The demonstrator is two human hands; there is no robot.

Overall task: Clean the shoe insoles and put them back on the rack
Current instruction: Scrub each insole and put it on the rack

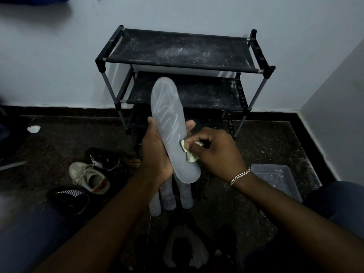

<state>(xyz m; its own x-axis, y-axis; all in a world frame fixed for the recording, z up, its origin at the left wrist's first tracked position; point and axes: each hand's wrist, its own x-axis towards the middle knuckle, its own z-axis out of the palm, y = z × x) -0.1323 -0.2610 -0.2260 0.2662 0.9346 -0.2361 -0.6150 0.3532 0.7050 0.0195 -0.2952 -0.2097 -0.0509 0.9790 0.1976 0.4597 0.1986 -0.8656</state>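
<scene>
From the head view, a two-shelf rack (pixel 181 50) stands against a smooth pale wall (pixel 59 66). Its shelves are flat black fabric speckled with white dust, stretched between grey metal tubes and black plastic corner joints.

In front of the rack's lower shelf, a long grey insole (pixel 171 131) is held almost upright, rounded toe end up. It is smooth and matte, with thin pale scribbled streaks on its face. The left hand (pixel 155 154) grasps it around the middle, thumb on the left edge and fingers wrapped behind. The right hand (pixel 216 152), a chain-link metal bracelet (pixel 239 176) at its wrist, pinches a crumpled pale yellow-green cloth (pixel 190 157) against the insole's right edge.

Below the hands, on the dark speckled stone floor (pixel 246 213) in front of the rack, lie three more grey insoles (pixel 169 196) side by side.

Left of the rack's foot sit a black knit shoe (pixel 104 158) with white stripes, a beige laced sneaker (pixel 88 176) and a second black striped shoe (pixel 69 200). Further left lies a crumpled white scrap (pixel 33 129). To the rack's right, nearer the camera, is a rectangular translucent plastic box (pixel 267 166).
</scene>
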